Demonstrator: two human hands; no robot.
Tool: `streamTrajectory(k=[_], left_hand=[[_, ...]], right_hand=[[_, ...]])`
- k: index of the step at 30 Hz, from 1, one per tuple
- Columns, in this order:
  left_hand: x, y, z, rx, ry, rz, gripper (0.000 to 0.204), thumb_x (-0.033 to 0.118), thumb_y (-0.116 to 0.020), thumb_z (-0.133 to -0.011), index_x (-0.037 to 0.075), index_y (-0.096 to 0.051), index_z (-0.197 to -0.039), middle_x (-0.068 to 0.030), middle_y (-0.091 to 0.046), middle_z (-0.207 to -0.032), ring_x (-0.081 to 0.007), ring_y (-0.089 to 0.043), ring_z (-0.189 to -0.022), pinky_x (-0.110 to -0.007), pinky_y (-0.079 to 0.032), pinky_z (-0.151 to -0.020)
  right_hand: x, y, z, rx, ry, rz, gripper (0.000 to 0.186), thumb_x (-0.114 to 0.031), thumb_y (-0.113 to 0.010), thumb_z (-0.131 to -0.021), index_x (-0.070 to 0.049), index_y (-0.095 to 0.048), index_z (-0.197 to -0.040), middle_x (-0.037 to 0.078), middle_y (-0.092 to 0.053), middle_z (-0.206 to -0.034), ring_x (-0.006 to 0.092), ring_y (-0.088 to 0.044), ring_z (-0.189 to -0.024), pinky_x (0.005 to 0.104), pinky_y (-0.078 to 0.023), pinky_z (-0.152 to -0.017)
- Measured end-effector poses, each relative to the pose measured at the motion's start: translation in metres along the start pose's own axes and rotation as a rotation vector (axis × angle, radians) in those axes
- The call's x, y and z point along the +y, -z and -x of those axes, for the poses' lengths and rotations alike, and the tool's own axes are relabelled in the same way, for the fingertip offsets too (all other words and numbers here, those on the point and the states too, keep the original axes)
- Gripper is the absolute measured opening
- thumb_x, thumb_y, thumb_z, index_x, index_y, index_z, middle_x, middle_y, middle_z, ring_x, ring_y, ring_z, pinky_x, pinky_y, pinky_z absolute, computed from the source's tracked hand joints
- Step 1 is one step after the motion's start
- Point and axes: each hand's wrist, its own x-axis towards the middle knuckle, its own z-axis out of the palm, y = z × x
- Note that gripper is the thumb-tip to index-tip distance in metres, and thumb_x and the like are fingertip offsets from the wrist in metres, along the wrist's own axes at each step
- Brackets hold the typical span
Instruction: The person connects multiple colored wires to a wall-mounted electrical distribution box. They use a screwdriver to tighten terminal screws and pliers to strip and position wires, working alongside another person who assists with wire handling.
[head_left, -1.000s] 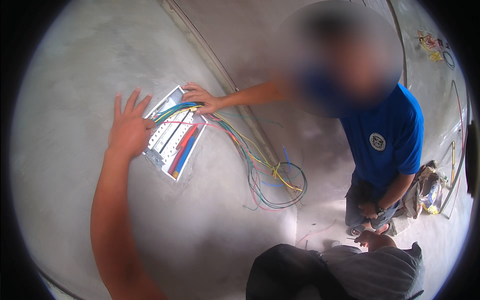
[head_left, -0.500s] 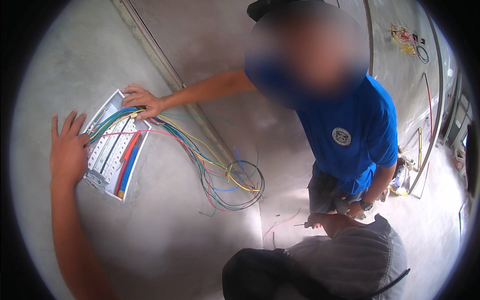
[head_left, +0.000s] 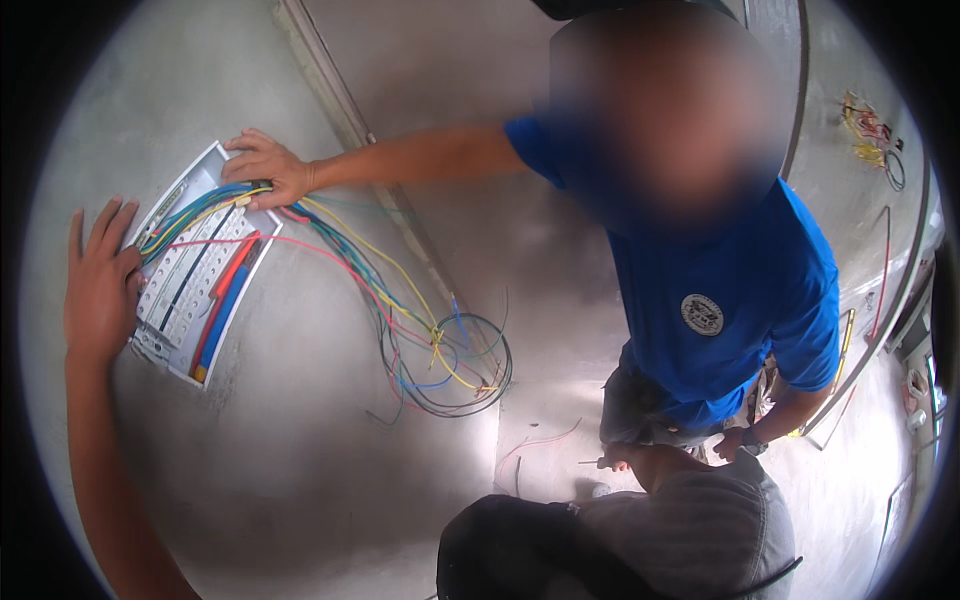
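A white electrical distribution box [head_left: 213, 345] sits in the grey wall at the left, with white perforated strips and red and blue thick tubes inside. My left hand [head_left: 100, 285] rests at its left edge, fingers spread, some against the rim. A bundle of coloured wires [head_left: 350, 255] crosses the box and hangs out in a loop. A co-worker's hand [head_left: 272, 170] presses on the box's top edge beside the wires. Low in the centre, my right hand [head_left: 625, 459] grips a screwdriver [head_left: 592, 462], its thin shaft pointing left. Its forearm is partly hidden behind grey cloth.
The co-worker in a blue shirt [head_left: 745, 330] kneels on the right, one arm reaching across. Loose wire offcuts [head_left: 535, 442] lie on the floor. A dark and grey clothed shape [head_left: 680, 530] fills the lower middle. More wires [head_left: 873, 135] stick out of the far wall.
The view has shifted, so the box and my left hand appear farther left and the co-worker farther right. Both of my hands keep their hold; the co-worker's hand stays on the box.
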Motion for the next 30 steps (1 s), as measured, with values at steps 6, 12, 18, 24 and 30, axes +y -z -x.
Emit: streamTrajectory(k=[6, 12, 18, 24, 30], left_hand=[[0.010, 0.016, 0.001, -0.085, 0.026, -0.074, 0.009, 0.007, -0.085, -0.093, 0.006, -0.076, -0.092, -0.0084, -0.057, -0.180, -0.0283, -0.038, -0.175, -0.061, -0.016, -0.151], [0.015, 0.023, -0.002, -0.103, 0.016, -0.095, 0.008, 0.009, -0.085, -0.094, 0.009, -0.077, -0.094, -0.0066, -0.057, -0.179, -0.0273, -0.038, -0.175, -0.061, -0.017, -0.150], [0.017, 0.026, -0.003, -0.108, 0.023, -0.070, 0.006, 0.013, -0.086, -0.094, 0.012, -0.081, -0.096, -0.0054, -0.058, -0.178, -0.0258, -0.039, -0.175, -0.062, -0.017, -0.149], [0.020, 0.027, -0.004, -0.127, 0.037, -0.104, 0.005, 0.014, -0.087, -0.095, 0.014, -0.086, -0.100, -0.0031, -0.059, -0.178, -0.0236, -0.039, -0.174, -0.060, -0.016, -0.150], [0.023, 0.029, -0.008, -0.129, 0.039, -0.111, 0.005, 0.014, -0.088, -0.094, 0.014, -0.085, -0.098, -0.0028, -0.059, -0.177, -0.0236, -0.039, -0.174, -0.060, -0.016, -0.150]], right_hand=[[-0.022, 0.001, 0.033, 0.152, 0.066, -0.124, 0.073, -0.081, -0.063, -0.110, -0.011, -0.084, -0.108, 0.007, -0.079, -0.090, 0.0161, -0.066, -0.066, 0.0318, -0.053, -0.060], [-0.112, 0.048, 0.105, 0.195, 0.586, -0.399, 0.071, -0.076, -0.076, -0.106, -0.006, -0.088, -0.115, 0.007, -0.081, -0.088, 0.0148, -0.071, -0.069, 0.0331, -0.057, -0.064], [-0.210, 0.109, 0.215, -0.043, 1.147, -0.597, 0.041, -0.045, -0.073, -0.119, -0.005, -0.083, -0.122, 0.001, -0.074, -0.086, 0.0095, -0.065, -0.073, 0.0310, -0.053, -0.067], [-0.278, 0.182, 0.335, -0.077, 1.593, -0.843, 0.039, -0.032, -0.059, -0.127, -0.005, -0.065, -0.155, 0.004, -0.069, -0.099, 0.0097, -0.060, -0.070, 0.0280, -0.051, -0.065], [-0.347, 0.241, 0.395, 0.194, 1.446, -0.906, 0.056, -0.031, -0.054, -0.126, -0.006, -0.050, -0.176, 0.004, -0.065, -0.103, 0.0103, -0.058, -0.067, 0.0282, -0.049, -0.057]])
